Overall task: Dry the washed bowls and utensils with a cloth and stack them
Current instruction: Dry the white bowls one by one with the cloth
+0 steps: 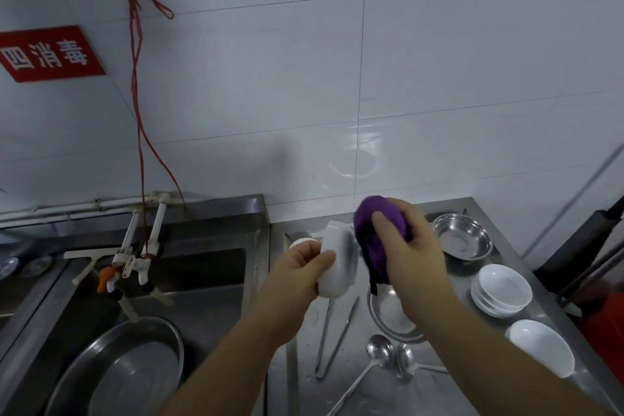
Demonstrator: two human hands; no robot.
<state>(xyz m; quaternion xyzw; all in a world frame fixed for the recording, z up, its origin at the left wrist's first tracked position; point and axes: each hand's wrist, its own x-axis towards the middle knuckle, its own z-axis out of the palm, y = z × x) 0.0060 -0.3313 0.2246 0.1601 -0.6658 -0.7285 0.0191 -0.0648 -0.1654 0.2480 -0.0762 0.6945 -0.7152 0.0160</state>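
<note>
My left hand (304,272) grips a white bowl (339,260) held on edge above the steel counter (466,392). A purple cloth (373,236) is bunched in my right hand (410,246) and pressed against the bowl's inner side. On the counter at the right stands a stack of white bowls (501,290), with a single white bowl (542,346) nearer me. A steel bowl (462,236) sits at the back, and another steel bowl (393,317) lies partly hidden under my right forearm. Metal tongs (332,341) and two steel ladles (380,351) lie at the front.
A sink (202,280) on the left holds a large steel basin (118,368) under white taps (135,263). White tiled wall behind, with a red sign (50,52) and a hanging red cord (136,78). A small white cup (300,241) stands behind my left hand. Dark objects lean at the far right.
</note>
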